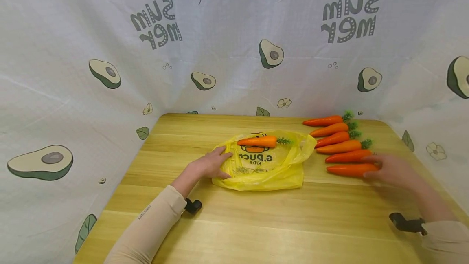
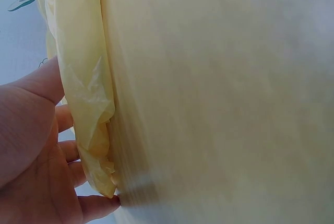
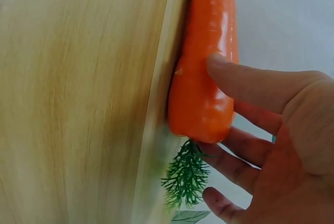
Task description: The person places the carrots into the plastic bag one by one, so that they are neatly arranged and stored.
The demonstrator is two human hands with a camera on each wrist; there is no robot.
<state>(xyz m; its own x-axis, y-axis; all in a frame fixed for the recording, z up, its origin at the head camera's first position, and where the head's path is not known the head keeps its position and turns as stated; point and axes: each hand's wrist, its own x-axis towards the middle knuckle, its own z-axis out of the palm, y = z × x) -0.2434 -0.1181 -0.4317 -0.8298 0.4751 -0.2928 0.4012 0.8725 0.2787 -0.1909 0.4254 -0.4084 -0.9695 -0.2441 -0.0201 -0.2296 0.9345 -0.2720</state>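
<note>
A yellow plastic bag (image 1: 278, 176) printed with a duck design lies spread on the wooden table. On its far part rests a single orange carrot (image 1: 258, 141) with a green top. My left hand (image 1: 210, 163) lies at the bag's left edge, fingers spread and loosely bent over the rim; the left wrist view shows the bag's rolled edge (image 2: 86, 78) against thumb and fingers. At the near end of a row, my right hand (image 1: 393, 170) holds the nearest carrot (image 3: 203, 93) by its thick end, thumb on one side and fingers round the other. Its green tuft (image 3: 185, 174) hangs beside the fingers.
Several more carrots (image 1: 338, 146) lie in a row to the right of the bag, tips pointing left. A white curtain (image 1: 234, 31) with avocado prints surrounds the table's back and sides. The table's bare wood (image 1: 278, 227) runs toward the front.
</note>
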